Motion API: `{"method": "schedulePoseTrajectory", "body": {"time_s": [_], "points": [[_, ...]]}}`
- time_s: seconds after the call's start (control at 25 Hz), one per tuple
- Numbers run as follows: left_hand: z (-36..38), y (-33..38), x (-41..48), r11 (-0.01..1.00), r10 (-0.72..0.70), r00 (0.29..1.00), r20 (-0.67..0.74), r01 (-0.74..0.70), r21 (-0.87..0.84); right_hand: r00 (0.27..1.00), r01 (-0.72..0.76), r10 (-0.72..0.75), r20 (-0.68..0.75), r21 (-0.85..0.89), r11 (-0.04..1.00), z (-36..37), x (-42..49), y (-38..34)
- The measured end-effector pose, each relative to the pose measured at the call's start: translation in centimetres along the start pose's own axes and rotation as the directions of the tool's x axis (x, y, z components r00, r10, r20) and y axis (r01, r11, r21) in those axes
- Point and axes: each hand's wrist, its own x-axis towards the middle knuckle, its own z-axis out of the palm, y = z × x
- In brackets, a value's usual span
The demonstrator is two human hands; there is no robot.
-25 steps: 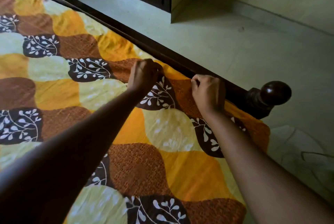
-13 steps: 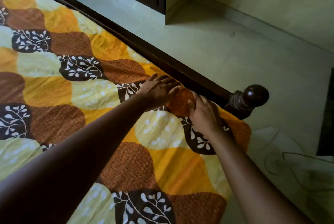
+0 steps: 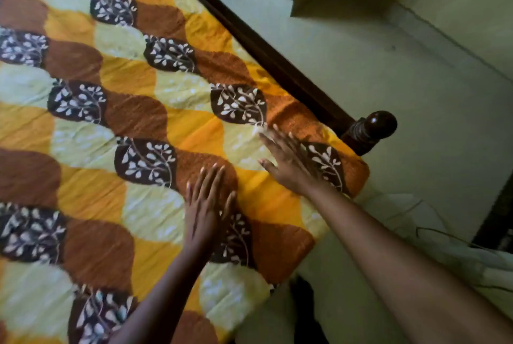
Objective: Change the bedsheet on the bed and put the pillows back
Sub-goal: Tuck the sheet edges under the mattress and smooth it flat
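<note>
Hands: I see left hand [image 3: 206,204], right hand [image 3: 288,163] flat, apart, on bedsheet [image 3: 138,110] near bedpost [image 3: 372,127].
Handling: soft, light, I judge; pinch its edge beside the bedpost.

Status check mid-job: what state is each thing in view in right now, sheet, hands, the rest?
bedsheet: spread over the mattress, lightly creased, covering the near corner.
left hand: open, flat on the bedsheet, fingers straight.
right hand: open, flat on the bedsheet near the corner.
bedpost: upright, uncovered, just past the sheet's corner.
white cloth: crumpled on the floor beside the bed.
</note>
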Motion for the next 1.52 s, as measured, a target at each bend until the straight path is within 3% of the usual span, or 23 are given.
{"method": "schedulePoseTrajectory", "body": {"time_s": [0.16,0.24,0.4,0.56,0.6,0.64,0.68,0.76,0.84,0.92,0.96,1.08,1.16,1.2,1.24,1.32,1.4,1.44,1.52], "points": [[2.2,-2.5,-13.3,0.935,-0.294,0.954,-0.06,0.3,0.189,0.955,0.291,-0.263,0.135,-0.26,0.921,3.1,1.4,0.0],[3.9,-1.6,-16.8,0.893,-0.351,0.931,-0.102,0.366,0.264,0.869,0.495,-0.451,0.206,-0.337,0.8,4.1,0.4,0.1],[5.3,-0.5,-19.8,0.864,-0.35,0.925,-0.151,0.381,0.329,0.602,0.797,-0.726,0.331,-0.295,0.526,5.1,-5.1,1.2],[6.3,0.0,-21.9,0.864,-0.328,0.921,-0.212,0.383,0.326,0.156,0.984,-0.869,0.469,-0.002,0.175,4.4,-5.9,0.6],[6.5,0.0,-22.1,0.861,-0.331,0.915,-0.232,0.393,0.324,0.145,0.987,-0.883,0.446,-0.002,0.161,4.3,-4.0,-0.7],[6.6,-0.1,-22.0,0.859,-0.327,0.912,-0.248,0.396,0.324,0.228,0.972,-0.887,0.402,-0.049,0.228,4.5,-1.5,-2.3],[6.7,-0.1,-21.9,0.859,-0.319,0.91,-0.265,0.396,0.326,0.357,0.933,-0.861,0.361,-0.107,0.343,4.7,1.1,-4.1],[6.9,0.0,-22.0,0.865,-0.314,0.9,-0.302,0.402,0.3,0.578,0.815,-0.728,0.369,-0.214,0.539,6.0,5.2,-7.7],[7.1,0.5,-22.2,0.877,-0.333,0.87,-0.363,0.427,0.22,0.697,0.712,-0.618,0.364,-0.252,0.655,8.2,5.6,-10.3],[7.2,1.4,-22.7,0.849,-0.461,0.751,-0.472,0.529,0.012,0.712,0.699,-0.618,0.335,-0.245,0.672,9.9,3.3,-12.0],[7.3,2.1,-23.1,0.803,-0.552,0.644,-0.53,0.581,-0.132,0.688,0.723,-0.641,0.34,-0.24,0.648,10.6,1.7,-12.3],[7.5,4.1,-23.5,0.604,-0.764,0.207,-0.611,0.56,-0.567,0.599,0.8,-0.709,0.373,-0.222,0.558,11.8,-2.8,-12.4],[7.5,4.2,-22.8,0.386,-0.87,-0.142,-0.473,0.402,-0.83,0.564,0.825,-0.725,0.397,-0.225,0.518,12.7,-5.6,-13.1],[7.3,3.8,-22.2,0.243,-0.9,-0.3,-0.316,0.256,-0.936,0.545,0.837,-0.732,0.408,-0.227,0.497,13.2,-7.4,-13.5],[6.9,3.3,-21.6,0.117,-0.9,-0.412,-0.139,0.077,-0.99,0.52,0.853,-0.741,0.426,-0.217,0.474,13.7,-9.4,-13.8],[5.8,1.4,-21.0,0.018,-0.849,-0.52,0.091,-0.202,-0.979,0.422,0.904,-0.787,0.451,-0.145,0.401,14.1,-12.1,-14.2],[4.9,-0.8,-20.7,0.03,-0.806,-0.571,0.158,-0.307,-0.951,0.32,0.931,-0.842,0.434,0.018,0.364,13.8,-11.0,-15.6],[4.7,-1.7,-20.6,0.042,-0.783,-0.597,0.176,-0.333,-0.942,0.336,0.914,-0.848,0.409,0.077,0.399,13.7,-9.3,-17.0],[4.8,-2.8,-20.3,0.063,-0.753,-0.627,0.201,-0.373,-0.926,0.47,0.853,-0.823,0.32,0.077,0.517,14.2,-4.2,-21.0]]}}
